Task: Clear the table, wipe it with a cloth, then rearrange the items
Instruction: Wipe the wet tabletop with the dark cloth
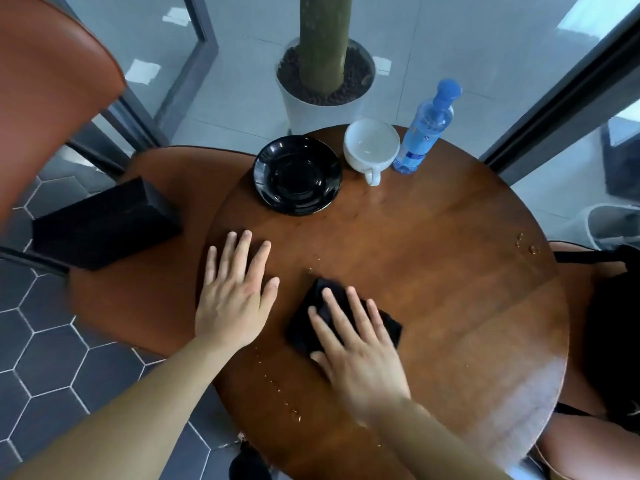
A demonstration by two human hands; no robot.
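The round brown bench point(433, 258) filled most of what you saw. To its left stood a brown chair point(48, 74), and a black box point(104, 221) lay on the chair's seat, just off the bench's left edge. On the floor past the far edge stood a white plant pot point(322, 105) with a thick green trunk in it.

At the far side of the bench you had three things in a row. The black saucer point(297, 174) was on the left. The white cup point(371, 147) sat just to its right, with its handle turned toward you. The blue water bottle point(426, 129) stood upright just right of the cup, close to the far edge.

Your left hand point(232, 303) lay flat on the near left part of the bench. Its fingers were spread wide and held nothing. Your right hand point(356, 348) lay flat on the black cloth point(308, 327), near the middle of the near side. Its fingers were stretched out and a little apart, and they pressed down on the cloth and did not close around it. The cloth was folded and lay flat on the bench, just right of your left hand.

Small water drops point(294, 414) sat on the bench near its near left edge, between your two arms. A few more drops were by the right edge.
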